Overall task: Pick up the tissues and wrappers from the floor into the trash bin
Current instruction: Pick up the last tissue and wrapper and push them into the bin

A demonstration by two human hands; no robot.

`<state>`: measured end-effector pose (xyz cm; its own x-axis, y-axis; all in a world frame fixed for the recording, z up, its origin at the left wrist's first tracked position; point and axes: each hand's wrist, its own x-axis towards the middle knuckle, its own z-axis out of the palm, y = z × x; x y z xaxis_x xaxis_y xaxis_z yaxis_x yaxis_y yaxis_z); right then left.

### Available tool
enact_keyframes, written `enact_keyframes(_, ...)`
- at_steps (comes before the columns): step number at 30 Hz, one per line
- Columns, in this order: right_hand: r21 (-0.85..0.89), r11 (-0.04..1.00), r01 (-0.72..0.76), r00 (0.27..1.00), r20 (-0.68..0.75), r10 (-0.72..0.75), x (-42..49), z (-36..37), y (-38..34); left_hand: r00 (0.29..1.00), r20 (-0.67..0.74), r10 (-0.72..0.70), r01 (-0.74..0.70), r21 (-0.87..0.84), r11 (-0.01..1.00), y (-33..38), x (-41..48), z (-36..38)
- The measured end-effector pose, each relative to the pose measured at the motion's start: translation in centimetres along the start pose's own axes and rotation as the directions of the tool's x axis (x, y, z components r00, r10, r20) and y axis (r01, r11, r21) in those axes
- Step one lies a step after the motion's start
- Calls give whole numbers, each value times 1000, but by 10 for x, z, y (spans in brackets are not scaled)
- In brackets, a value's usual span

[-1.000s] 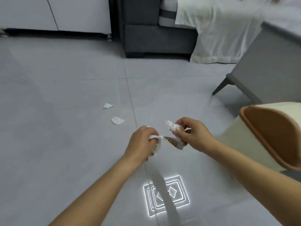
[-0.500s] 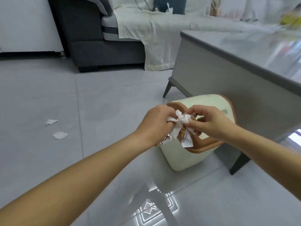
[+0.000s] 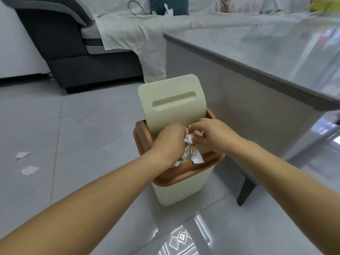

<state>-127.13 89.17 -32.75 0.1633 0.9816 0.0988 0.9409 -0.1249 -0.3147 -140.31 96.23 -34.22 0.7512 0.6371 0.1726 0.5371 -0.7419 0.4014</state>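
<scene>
Your two bare forearms reach forward from the bottom of the view, over glossy grey floor point(image 3: 92, 126) tiles that reflect a ceiling light.

Your hands meet directly above the open mouth of the trash bin point(image 3: 180, 188), a cream bin with a brown rim point(image 3: 184, 173). Your left hand point(image 3: 169, 142) and right hand point(image 3: 215, 137) touch, with the fingers of both curled around one bundle of tissues and wrappers point(image 3: 191, 148). A printed wrapper end hangs down from the bundle, just above the rim. You probably have both hands on it so that no loose scrap falls outside the bin, and letting go here should drop it inside.

Behind your hands, the bin's cream lid point(image 3: 171, 100) stands tilted up and back, which leaves the opening clear on your side.

Two loose tissues are not yet collected. The nearer tissue point(image 3: 29, 170) and the farther tissue point(image 3: 23, 155) lie close together, well apart from the bin on your left, with bare tiles between.

To the right, a grey desk point(image 3: 257, 57) stands just beside the bin. Its dark leg point(image 3: 245, 190) and its overhanging edge limit movement on that side.

Farthest away is a dark grey sofa point(image 3: 92, 67) with a white cloth point(image 3: 147, 48) draped down behind the lid.
</scene>
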Motion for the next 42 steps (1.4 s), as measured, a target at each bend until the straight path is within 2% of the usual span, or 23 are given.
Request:
enact_keyframes(7,-149,986,71,994,92,-58,6,12,8,995,42,-92,91,23,996,-5,1,17)
enact_keyframes(14,-126,990,58,975,223,-28,2,-1,5,996,18,-85,84,26,996,-2,-15,-7)
enact_keyframes(22,94,993,78,992,94,-87,-8,-15,11,987,67,-144,147,-43,988,6,-30,-34)
enact_keyframes(28,204,972,120,992,19,-126,-1,-20,-10,996,-29,-84,79,-142,987,-7,-33,-54)
enact_keyframes(31,278,951,139,990,-64,-125,1,-18,-29,1000,-9,-3,1,-206,979,-22,-38,-68)
enact_keyframes(34,308,937,166,981,-150,-125,7,-13,-55,998,-6,55,-55,-220,974,-52,-47,-88)
enact_keyframes(36,305,931,200,973,-174,-152,17,-11,-83,999,-23,32,-36,-198,980,-90,-55,-98)
enact_keyframes(39,253,919,301,953,-111,-281,43,6,-139,988,-22,-151,146,-157,977,-174,-77,-105)
enact_keyframes(42,136,922,363,925,72,-374,73,53,-193,942,-9,-335,331,-131,935,-268,-105,-98)
